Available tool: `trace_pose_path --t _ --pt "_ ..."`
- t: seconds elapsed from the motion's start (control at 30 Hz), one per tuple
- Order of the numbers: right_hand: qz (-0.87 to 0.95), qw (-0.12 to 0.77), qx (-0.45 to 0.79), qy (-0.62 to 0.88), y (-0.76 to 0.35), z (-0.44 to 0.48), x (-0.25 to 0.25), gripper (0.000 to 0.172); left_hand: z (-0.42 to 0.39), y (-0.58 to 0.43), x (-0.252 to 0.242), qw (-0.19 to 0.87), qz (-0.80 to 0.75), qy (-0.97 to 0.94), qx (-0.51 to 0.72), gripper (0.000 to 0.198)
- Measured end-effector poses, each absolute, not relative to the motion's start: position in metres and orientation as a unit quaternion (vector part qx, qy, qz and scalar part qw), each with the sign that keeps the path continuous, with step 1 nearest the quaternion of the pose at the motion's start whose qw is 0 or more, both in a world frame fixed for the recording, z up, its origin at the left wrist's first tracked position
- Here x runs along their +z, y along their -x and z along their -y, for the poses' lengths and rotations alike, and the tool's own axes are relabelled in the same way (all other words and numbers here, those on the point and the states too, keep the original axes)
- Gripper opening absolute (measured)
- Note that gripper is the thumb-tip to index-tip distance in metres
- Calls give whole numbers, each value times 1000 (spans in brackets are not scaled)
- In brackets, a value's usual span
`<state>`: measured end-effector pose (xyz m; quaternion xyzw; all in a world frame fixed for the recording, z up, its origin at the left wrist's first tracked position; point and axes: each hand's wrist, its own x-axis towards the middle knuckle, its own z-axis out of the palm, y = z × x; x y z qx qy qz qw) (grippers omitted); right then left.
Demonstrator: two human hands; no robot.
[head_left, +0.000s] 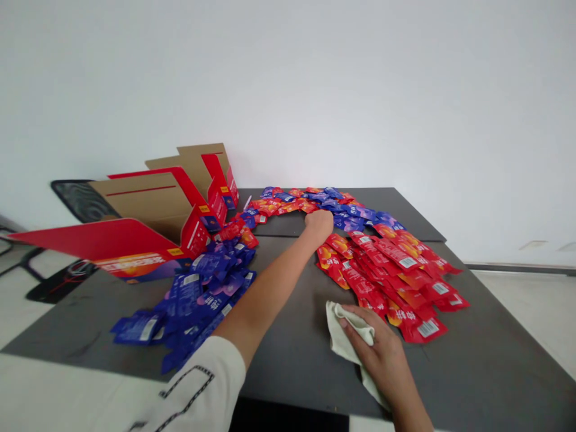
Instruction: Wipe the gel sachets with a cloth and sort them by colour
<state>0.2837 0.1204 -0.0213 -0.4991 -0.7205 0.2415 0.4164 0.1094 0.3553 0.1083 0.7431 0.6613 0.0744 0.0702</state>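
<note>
My left hand (320,224) reaches far forward over the table, its fingers curled closed beside the red and blue packets at the back. Whatever it might hold is hidden. Near the front edge, my right hand (378,351) grips a pale cloth (344,339) that hangs in folds below the fingers. To the right hand's upper right lies a spread pile of red packets (382,264). Blue packets (202,300) are heaped on the left, partly behind my left forearm. Mixed red and blue packets (288,203) form an arc across the back.
Open red cardboard boxes (135,249) with raised flaps stand in a row along the table's left side. The dark grey table (288,360) shows bare surface in the middle. A mesh chair (81,201) is behind the boxes. A white wall rises behind the table.
</note>
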Motion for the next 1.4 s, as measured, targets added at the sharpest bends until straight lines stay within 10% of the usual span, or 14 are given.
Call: trace_pose_path --t 0.27,0.6,0.73,0.93,1.13,1.4 --pt "664 446 235 553 -286 -120 -22 45 -232 -59 135 173 -556 -787 202 40" --pt "620 480 195 590 -281 -113 -16 53 -89 -10 26 526 -559 -569 296 43" --pt "609 482 188 601 -280 -113 -17 55 -76 6 6 502 -579 -565 306 21" --pt "618 478 192 594 -281 -112 -21 53 -64 4 1 332 -650 -636 251 64" --pt "628 465 186 596 -281 -112 -20 51 -19 -11 5 102 -610 -753 226 50" --pt "665 469 148 562 -274 -113 -13 42 8 -13 -20 65 -493 -838 225 45"
